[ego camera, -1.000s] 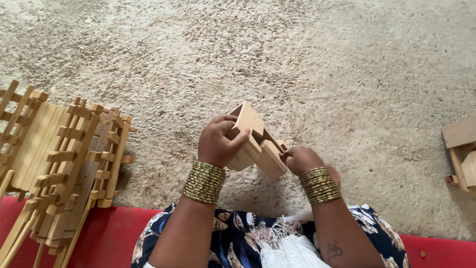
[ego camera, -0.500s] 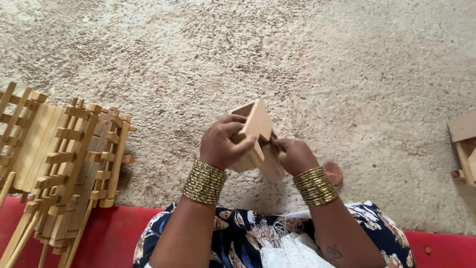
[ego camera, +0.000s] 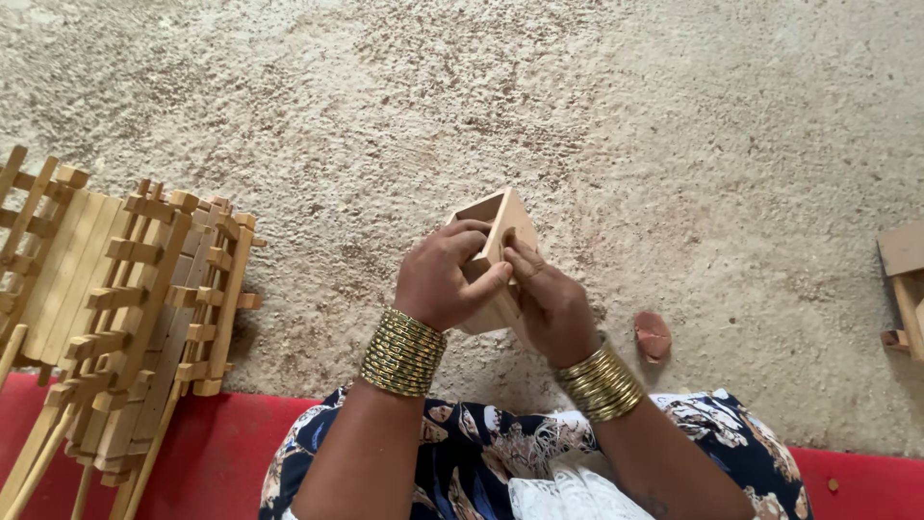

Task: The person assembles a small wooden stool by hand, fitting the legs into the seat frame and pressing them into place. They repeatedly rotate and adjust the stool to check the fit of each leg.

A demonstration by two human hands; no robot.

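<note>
Since half a second ago the right hand (ego camera: 551,306) has slid up the small wooden box (ego camera: 493,252), its fingers now lying against the box's near face where before they sat lower by its bottom edge, and the box has tipped so that its open end faces up and away. Both hands hold this box above the gravelly ground (ego camera: 674,125). To the left of the box, the left hand (ego camera: 445,279) wraps around it, fingers curled over the top rim and thumb pressed across the front. To its right, the right hand's fingers are closed narrowly on the face, one fingertip at a small round hole in the wood. Stacks of gold bangles (ego camera: 402,352) ring both wrists just below the box. Right of the box and close to the right wrist, a small reddish stone (ego camera: 653,335) lies on the ground. Well to the left of the box lies a pile of slatted wooden frames (ego camera: 125,308), partly on a red mat (ego camera: 221,462). Far right of the box, more wooden pieces (ego camera: 905,284) lie at the edge of view.
</note>
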